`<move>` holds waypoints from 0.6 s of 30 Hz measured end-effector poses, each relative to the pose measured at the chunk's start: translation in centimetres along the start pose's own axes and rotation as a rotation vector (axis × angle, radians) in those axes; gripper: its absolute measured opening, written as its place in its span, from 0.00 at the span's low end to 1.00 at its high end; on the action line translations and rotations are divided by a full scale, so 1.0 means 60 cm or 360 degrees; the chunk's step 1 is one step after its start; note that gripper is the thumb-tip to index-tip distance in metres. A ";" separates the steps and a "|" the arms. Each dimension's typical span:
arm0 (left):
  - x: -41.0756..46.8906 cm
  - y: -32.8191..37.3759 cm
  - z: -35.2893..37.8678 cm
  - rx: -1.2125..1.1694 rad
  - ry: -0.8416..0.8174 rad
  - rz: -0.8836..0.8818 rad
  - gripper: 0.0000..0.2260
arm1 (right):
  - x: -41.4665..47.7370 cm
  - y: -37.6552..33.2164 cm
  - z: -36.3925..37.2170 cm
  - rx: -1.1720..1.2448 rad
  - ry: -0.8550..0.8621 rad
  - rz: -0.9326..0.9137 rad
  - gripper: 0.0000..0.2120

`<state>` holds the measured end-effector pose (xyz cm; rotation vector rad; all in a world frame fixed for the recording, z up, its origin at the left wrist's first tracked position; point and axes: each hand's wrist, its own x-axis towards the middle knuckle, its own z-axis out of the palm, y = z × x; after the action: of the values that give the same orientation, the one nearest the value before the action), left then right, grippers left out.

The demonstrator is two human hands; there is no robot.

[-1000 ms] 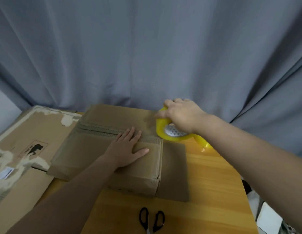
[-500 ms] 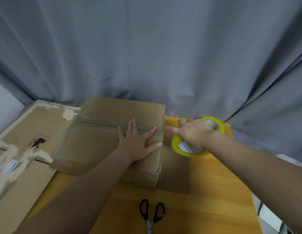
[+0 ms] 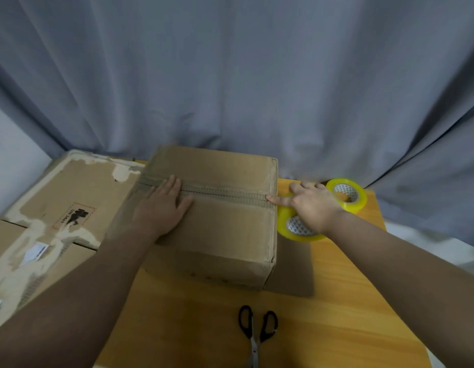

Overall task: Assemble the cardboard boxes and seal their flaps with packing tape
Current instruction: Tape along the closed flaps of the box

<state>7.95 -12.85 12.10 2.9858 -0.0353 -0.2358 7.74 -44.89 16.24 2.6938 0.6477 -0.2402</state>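
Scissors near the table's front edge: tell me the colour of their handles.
The scissors have black handles, shown best in the head view.

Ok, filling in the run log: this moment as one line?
step: taping top seam | left hand: flat on box | right hand: grips tape roll at box's right edge | scissors: untouched on table

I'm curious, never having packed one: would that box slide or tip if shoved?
It would probably slide: the box looks wide and sits flat on the smooth table. Its walls may flex a little, being cardboard with scuffed edges. The left hand pressing flat on top hints that it shifts easily.
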 end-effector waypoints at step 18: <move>-0.129 -0.035 0.053 -0.1491 0.0890 -0.1142 0.44 | -0.005 -0.011 0.041 0.0206 0.0163 0.0148 0.35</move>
<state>-0.19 -10.98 9.89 1.9180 0.9217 0.4086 6.98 -45.39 13.85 2.8676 0.5511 -0.1243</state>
